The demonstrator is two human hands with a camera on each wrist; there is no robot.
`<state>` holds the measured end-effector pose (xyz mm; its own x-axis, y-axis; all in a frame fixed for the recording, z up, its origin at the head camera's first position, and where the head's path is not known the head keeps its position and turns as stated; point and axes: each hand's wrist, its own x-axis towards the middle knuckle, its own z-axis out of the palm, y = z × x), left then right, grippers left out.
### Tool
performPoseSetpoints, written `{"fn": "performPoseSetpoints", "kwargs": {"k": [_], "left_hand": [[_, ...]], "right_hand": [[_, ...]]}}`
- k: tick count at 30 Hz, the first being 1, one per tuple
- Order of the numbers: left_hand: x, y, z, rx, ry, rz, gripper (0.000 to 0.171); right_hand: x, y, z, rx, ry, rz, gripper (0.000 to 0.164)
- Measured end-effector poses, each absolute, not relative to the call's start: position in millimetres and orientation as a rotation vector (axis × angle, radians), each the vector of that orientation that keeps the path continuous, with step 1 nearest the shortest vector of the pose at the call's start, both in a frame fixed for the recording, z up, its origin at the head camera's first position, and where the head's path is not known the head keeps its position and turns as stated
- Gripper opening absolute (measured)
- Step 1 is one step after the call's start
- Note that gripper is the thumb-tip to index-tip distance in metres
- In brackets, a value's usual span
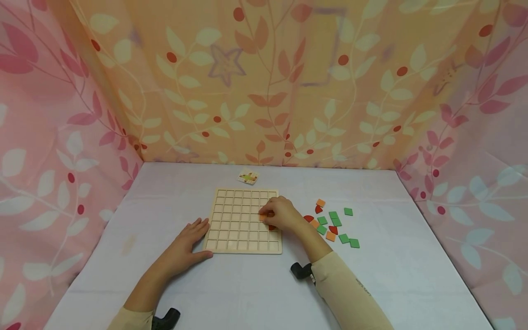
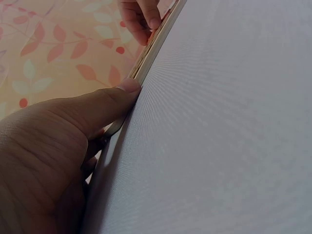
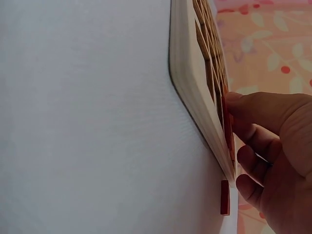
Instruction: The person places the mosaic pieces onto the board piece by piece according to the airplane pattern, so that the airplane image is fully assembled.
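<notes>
A pale wooden grid board (image 1: 233, 231) lies flat on the white table. My left hand (image 1: 187, 243) rests at its left edge, fingers extended along the side and thumb at the front corner. In the left wrist view, the left thumb (image 2: 109, 105) touches the board's edge. Over the board's right side, my right hand (image 1: 284, 215) pinches an orange square tile (image 1: 262, 218) low over the cells. Close under this hand, a red piece (image 1: 271, 227) sits on the board, partly covered. The right wrist view shows the thumb and curled fingers (image 3: 253, 146) at the grid's edge.
Right of the board lie loose green tiles (image 1: 344, 238), orange squares (image 1: 331, 236) and red rounded pieces (image 1: 333, 229), several partly behind the right forearm. A small patterned card (image 1: 248, 177) lies behind the board. Floral cloth (image 1: 264, 91) walls the table's back and sides.
</notes>
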<state>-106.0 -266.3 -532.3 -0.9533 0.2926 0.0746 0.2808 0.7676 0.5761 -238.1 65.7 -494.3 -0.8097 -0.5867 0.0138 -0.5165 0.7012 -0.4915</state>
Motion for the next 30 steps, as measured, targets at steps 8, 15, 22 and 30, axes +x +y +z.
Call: {"fn": "performPoseSetpoints", "kwargs": {"k": [8, 15, 22, 30], "left_hand": [[-106.1, -265.8, -530.6, 0.472, 2.942, 0.932, 0.093], [-106.7, -265.8, -532.4, 0.472, 2.942, 0.924, 0.094], [-105.7, -265.2, -530.0, 0.488, 2.937, 0.955, 0.093], [-104.4, -264.3, -529.3, 0.470, 2.943, 0.950, 0.093]], "right_hand": [[-238.5, 65.5, -494.3, -0.904, 2.771, -0.722, 0.023], [-235.1, 64.4, -490.4, -0.929, 2.782, -0.711, 0.023], [-230.5, 73.6, -477.7, -0.939, 2.774, -0.818, 0.025], [-213.3, 105.5, -452.0, -0.961, 2.853, -0.892, 0.023]]}}
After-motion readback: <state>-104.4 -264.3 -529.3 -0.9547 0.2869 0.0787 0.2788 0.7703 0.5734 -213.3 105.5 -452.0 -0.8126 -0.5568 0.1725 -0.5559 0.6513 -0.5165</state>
